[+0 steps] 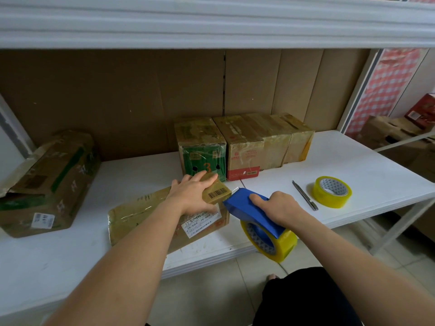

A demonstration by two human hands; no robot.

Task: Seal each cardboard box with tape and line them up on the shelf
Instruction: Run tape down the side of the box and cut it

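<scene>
A flat cardboard box (143, 214) with a barcode and a white label lies near the front edge of the white shelf (353, 161). My left hand (194, 192) presses flat on its top, fingers straight. My right hand (280, 208) grips a blue tape dispenser (253, 211) loaded with a yellow tape roll (280, 243), its front end at the box's right edge. Against the back wall stand taped boxes in a row: a green one (202, 149), a brown one with a red band (247, 147) and another (299, 137) at the right end.
A large worn box (47, 184) lies at the shelf's left end. A utility knife (304, 195) and a spare yellow tape roll (332, 191) rest on the shelf to the right. More boxes (388, 135) stand on the floor beyond the shelf's right post.
</scene>
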